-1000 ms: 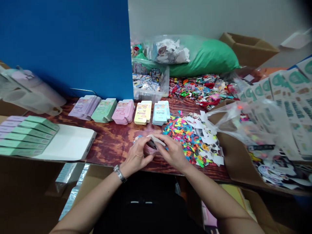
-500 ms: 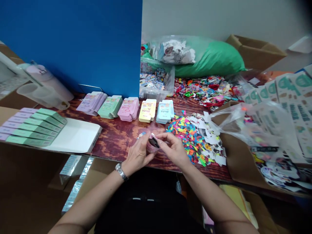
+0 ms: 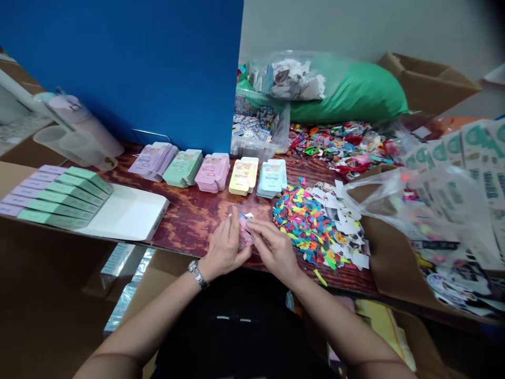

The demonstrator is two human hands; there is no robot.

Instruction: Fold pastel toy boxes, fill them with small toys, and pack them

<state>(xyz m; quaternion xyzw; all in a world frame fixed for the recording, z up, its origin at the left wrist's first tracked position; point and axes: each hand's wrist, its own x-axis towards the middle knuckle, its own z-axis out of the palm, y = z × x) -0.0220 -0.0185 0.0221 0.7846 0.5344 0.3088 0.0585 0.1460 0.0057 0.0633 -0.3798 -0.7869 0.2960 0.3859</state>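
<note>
1. Slip: the pink card point(image 3: 245, 238) looks small and thin, so a loosened hold could let it drop. The likeliest landing is the heap of paper scraps point(image 3: 305, 226) just to the right, where it could be hard to spot among so many bright bits.
2. Damage: too hard a squeeze from the left hand point(image 3: 224, 250) or right hand point(image 3: 275, 251) could crease or bend the card (thin stock marks easily).
3. Knocks: the right hand is close to the heap, and a loose green scrap point(image 3: 320, 277) lies near the edge of the tabletop point(image 3: 189, 226). A careless sideways move could sweep it off. The pink boxes point(image 3: 212, 172) and yellow boxes point(image 3: 242, 176) stand farther away, so they seem less at risk.
4. Direction: the card's long axis runs roughly away from the person, with its far end pointing toward the yellow boxes. The hands hide much of its outline, so its exact shape cannot be made out.
5. Hands: they are together, both closed on the card from either side.
6. Place: the card sits between the hands, near the front edge of the tabletop. Whether its lower end touches the wood cannot be told.
</note>
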